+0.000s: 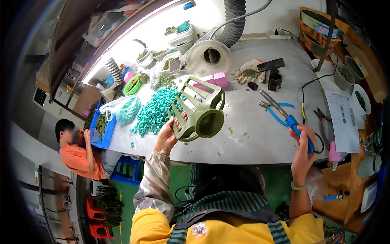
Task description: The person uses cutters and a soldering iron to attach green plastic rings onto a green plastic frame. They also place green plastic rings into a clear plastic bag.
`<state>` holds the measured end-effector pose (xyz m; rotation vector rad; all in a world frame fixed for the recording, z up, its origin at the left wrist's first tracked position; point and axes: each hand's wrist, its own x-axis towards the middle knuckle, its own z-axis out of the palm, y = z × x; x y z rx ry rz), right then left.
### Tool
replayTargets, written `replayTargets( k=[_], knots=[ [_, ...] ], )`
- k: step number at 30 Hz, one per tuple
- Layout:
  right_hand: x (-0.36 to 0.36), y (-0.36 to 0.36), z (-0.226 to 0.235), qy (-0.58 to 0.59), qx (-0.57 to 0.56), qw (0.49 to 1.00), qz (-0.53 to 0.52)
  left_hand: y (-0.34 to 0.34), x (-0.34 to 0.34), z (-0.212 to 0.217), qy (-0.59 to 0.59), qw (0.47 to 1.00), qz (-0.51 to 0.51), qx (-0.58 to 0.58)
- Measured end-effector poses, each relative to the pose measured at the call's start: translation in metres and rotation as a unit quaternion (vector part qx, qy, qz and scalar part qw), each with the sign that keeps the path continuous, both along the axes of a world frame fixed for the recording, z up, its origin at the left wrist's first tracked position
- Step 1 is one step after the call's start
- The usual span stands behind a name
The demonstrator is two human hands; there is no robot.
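Observation:
My left hand [165, 136] is closed on the near left edge of an olive-green slotted cage [200, 106], held tilted above the table. The cage has long ribs and a round, tube-like opening facing me. My right hand [304, 139] grips the blue handle of a soldering iron [292, 120], whose dark, wide tip points up and to the left, apart from the cage. Beside the iron's shaft lie blue-handled pliers [277, 120]. A heap of small teal rings [154, 112] covers the table left of the cage.
Pink blocks [220, 79], a stained glove [247, 72] and a black holder [274, 79] lie behind. A clear funnel hood [195, 61] joins a grey duct [235, 20]. Red-handled cutters [322, 115] and a printed sheet [342, 118] are right. A person in orange [79, 158] sits left.

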<state>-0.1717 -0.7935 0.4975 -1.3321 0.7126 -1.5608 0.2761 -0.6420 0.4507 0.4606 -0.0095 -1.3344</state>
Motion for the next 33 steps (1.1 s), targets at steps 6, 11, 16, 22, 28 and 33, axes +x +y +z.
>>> replayTargets(
  k=[6, 11, 16, 22, 28, 33],
  knots=[
    [0.005, -0.028, -0.005, -0.11, 0.079, 0.991, 0.026, 0.016, -0.011, -0.019, -0.133, 0.986, -0.08, 0.067],
    [0.008, -0.05, -0.011, -0.151, 0.124, 0.979, 0.051, -0.025, -0.063, -0.034, -0.139, 0.969, -0.118, 0.168],
    [0.03, -0.068, -0.008, -0.171, 0.146, 0.973, 0.051, -0.049, -0.053, -0.03, -0.244, 0.94, -0.197, 0.138],
    [0.043, -0.096, -0.007, -0.159, 0.102, 0.982, 0.01, -0.043, 0.023, -0.005, -0.792, 0.546, -0.078, 0.263],
    [0.065, -0.105, -0.003, -0.111, 0.124, 0.986, 0.003, -0.053, 0.095, -0.021, -0.976, 0.181, 0.022, 0.12],
    [0.078, -0.104, 0.005, -0.081, 0.137, 0.987, 0.016, -0.103, 0.106, -0.009, -0.943, 0.277, 0.129, 0.133]
  ],
)
